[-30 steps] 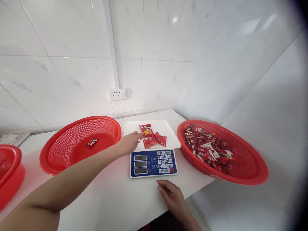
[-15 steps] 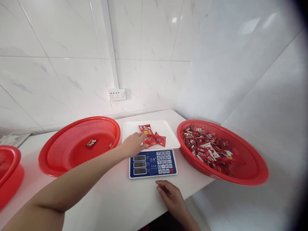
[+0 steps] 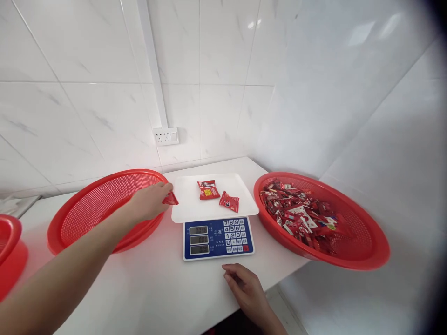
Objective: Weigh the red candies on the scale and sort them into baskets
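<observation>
My left hand (image 3: 149, 201) is closed on a small red snack packet (image 3: 171, 198), held between the left edge of the white scale pan and the left red basket (image 3: 108, 177). Two more red packets lie on the pan (image 3: 185, 211): a larger one with yellow lettering (image 3: 208, 190) and a smaller one (image 3: 229, 202). The digital scale (image 3: 219, 238) has a blue panel with keys and three displays. My right hand (image 3: 246, 286) rests at the table's front, below the scale, its fingers curled and thumb near the fingertips; nothing shows in it.
At the right, a red basket (image 3: 363, 242) holds many small red packets (image 3: 303, 216) and reaches past the table edge. Part of another red basket (image 3: 10, 232) shows at far left. The tiled wall with a socket (image 3: 165, 136) stands behind the white table (image 3: 153, 284).
My left hand has lifted a red packet off the pan and moved left toward the left basket. Two packets stay on the pan. My right hand has barely moved.
</observation>
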The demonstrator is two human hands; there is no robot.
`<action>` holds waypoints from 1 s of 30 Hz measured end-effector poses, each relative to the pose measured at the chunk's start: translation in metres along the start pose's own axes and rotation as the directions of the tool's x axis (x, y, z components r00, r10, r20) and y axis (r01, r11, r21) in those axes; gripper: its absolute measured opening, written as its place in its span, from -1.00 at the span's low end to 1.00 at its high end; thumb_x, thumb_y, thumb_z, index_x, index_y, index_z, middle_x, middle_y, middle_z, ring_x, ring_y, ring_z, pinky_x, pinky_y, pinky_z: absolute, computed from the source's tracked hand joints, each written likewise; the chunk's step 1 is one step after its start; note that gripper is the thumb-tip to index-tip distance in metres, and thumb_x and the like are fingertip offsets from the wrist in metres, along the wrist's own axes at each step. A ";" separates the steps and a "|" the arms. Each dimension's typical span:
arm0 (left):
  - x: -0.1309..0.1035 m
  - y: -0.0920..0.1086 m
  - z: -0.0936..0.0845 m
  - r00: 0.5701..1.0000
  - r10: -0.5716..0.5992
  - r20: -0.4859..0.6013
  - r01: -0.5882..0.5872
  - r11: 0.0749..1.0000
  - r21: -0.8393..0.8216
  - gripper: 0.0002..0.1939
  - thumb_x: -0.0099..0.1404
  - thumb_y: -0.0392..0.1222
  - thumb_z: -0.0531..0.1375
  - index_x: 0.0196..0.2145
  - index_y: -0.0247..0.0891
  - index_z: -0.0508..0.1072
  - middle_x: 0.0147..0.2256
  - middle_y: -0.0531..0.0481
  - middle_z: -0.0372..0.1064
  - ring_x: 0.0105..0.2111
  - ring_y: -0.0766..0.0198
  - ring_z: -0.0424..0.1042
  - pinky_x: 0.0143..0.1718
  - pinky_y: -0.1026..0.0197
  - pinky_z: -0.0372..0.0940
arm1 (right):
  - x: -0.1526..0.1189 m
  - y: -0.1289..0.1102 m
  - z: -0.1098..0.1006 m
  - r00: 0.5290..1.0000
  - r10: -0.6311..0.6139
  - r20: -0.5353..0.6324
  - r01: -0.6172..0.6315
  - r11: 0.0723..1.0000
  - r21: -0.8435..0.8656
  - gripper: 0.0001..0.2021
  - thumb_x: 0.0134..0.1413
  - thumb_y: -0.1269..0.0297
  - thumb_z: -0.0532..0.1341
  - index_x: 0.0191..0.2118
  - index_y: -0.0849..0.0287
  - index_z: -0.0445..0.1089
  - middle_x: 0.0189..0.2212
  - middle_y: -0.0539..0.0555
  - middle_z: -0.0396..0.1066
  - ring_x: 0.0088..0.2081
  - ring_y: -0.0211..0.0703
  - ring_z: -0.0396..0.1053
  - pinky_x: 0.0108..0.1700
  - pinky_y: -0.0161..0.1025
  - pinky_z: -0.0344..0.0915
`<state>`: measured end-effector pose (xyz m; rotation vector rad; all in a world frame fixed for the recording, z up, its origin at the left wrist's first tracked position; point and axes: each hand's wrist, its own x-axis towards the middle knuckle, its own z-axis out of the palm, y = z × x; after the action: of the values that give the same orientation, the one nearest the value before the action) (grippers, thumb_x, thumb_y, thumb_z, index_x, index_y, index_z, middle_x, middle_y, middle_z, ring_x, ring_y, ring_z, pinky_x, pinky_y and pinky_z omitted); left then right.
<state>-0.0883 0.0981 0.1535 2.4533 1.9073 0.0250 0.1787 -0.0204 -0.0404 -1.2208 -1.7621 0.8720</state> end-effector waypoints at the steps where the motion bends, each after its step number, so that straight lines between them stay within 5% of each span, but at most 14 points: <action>1: -0.003 -0.008 -0.003 1.000 -0.018 0.023 0.018 1.000 -0.001 -0.79 0.14 -0.14 0.07 -0.24 -0.20 0.32 -0.32 -0.11 0.36 -0.37 0.04 0.39 -0.46 0.15 0.24 | 0.000 0.000 0.000 1.000 -0.002 0.003 0.002 1.000 0.001 -0.77 0.11 0.23 0.08 -0.20 0.14 0.42 -0.37 0.09 0.45 -0.37 -0.17 0.40 -0.32 -0.30 0.36; 4: -0.001 -0.005 -0.003 0.999 0.011 0.031 -0.010 1.000 -0.021 -0.71 0.19 -0.07 0.04 -0.16 -0.22 0.33 -0.19 -0.17 0.37 -0.25 0.00 0.39 -0.36 0.10 0.27 | 0.002 0.001 0.000 1.000 -0.004 0.005 0.004 1.000 0.005 -0.78 0.10 0.21 0.09 -0.21 0.13 0.43 -0.37 0.09 0.45 -0.38 -0.17 0.40 -0.31 -0.30 0.36; 7: 0.016 0.032 0.010 0.979 0.203 0.000 -0.203 0.977 -0.063 -0.61 0.27 -0.05 -0.01 0.04 -0.15 0.20 0.05 -0.10 0.22 0.01 0.08 0.23 -0.10 0.11 0.21 | 0.002 0.001 0.000 1.000 0.003 0.007 -0.003 1.000 0.009 -0.78 0.10 0.21 0.09 -0.21 0.14 0.42 -0.35 0.10 0.45 -0.36 -0.17 0.40 -0.30 -0.30 0.36; 11: 0.051 0.092 0.037 0.852 0.524 0.006 -0.523 0.850 -0.069 -0.53 0.23 -0.17 0.08 0.10 -0.15 0.13 0.14 -0.03 0.10 0.14 0.20 0.04 0.10 0.19 0.02 | 0.000 0.001 0.002 1.000 0.006 -0.019 -0.006 0.999 0.032 -0.78 0.10 0.22 0.09 -0.20 0.14 0.42 -0.38 0.08 0.45 -0.39 -0.19 0.40 -0.32 -0.31 0.36; 16: 0.081 0.124 0.060 0.831 0.556 0.006 -0.556 0.831 0.010 -0.55 0.18 -0.38 0.03 0.04 -0.24 0.22 -0.01 -0.15 0.26 0.06 0.09 0.15 0.08 0.05 0.01 | -0.001 0.002 0.005 0.999 0.042 -0.032 -0.041 0.998 0.039 -0.76 0.12 0.20 0.07 -0.19 0.16 0.41 -0.38 0.09 0.44 -0.36 -0.18 0.40 -0.31 -0.31 0.35; 20: 0.070 0.095 0.041 0.884 0.466 -0.036 -0.464 0.884 0.061 -0.57 0.18 -0.37 0.00 0.02 -0.23 0.23 -0.10 -0.15 0.29 -0.07 0.08 0.26 -0.06 0.09 0.16 | -0.001 0.002 0.004 0.999 0.026 -0.031 -0.024 0.999 0.038 -0.77 0.11 0.21 0.08 -0.20 0.16 0.41 -0.39 0.08 0.44 -0.38 -0.18 0.39 -0.32 -0.30 0.35; 26: 0.030 0.003 -0.006 0.986 0.165 -0.018 -0.161 0.979 0.127 -0.66 0.16 -0.29 0.04 -0.08 -0.33 0.33 -0.16 -0.28 0.29 -0.10 -0.12 0.27 -0.19 -0.08 0.22 | 0.001 0.002 0.001 0.999 0.026 0.027 -0.026 1.000 0.006 -0.75 0.12 0.20 0.06 -0.18 0.14 0.41 -0.38 0.10 0.43 -0.38 -0.17 0.38 -0.32 -0.29 0.35; 30: 0.029 -0.002 0.000 0.982 0.190 0.009 -0.190 0.976 0.109 -0.57 0.19 -0.18 0.08 0.02 -0.36 0.26 0.10 -0.33 0.08 0.14 -0.15 -0.04 0.06 -0.17 -0.05 | 0.003 0.004 0.001 0.999 0.030 0.020 -0.030 1.000 -0.004 -0.76 0.11 0.19 0.08 -0.19 0.14 0.42 -0.35 0.10 0.45 -0.35 -0.15 0.39 -0.30 -0.28 0.36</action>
<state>-0.0826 0.1268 0.1536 2.6994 1.7111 -0.0749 0.1786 -0.0163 -0.0442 -1.2473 -1.7659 0.9011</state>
